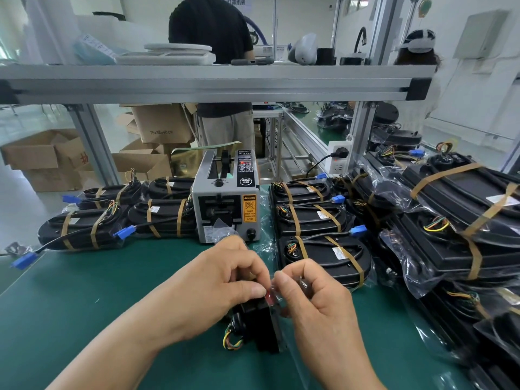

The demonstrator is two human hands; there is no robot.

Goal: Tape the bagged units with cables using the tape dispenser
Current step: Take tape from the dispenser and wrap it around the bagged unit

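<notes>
Head view. Item: bagged unit [261,327], black, coloured wires at near-left. It is held low over the green worktop [84,305], just in front of the tape dispenser [228,204], presumably to keep tape within reach. Long axis is set fore-and-aft, far end raised. Far end is pinched by curled fingers of left hand [225,282] and right hand [318,305].

Your bench wears a green mat [84,291] under an aluminium shelf [213,83]. Beyond it — cardboard boxes [31,156] on a pale floor [17,209], white walls [464,102], bright even light.
</notes>
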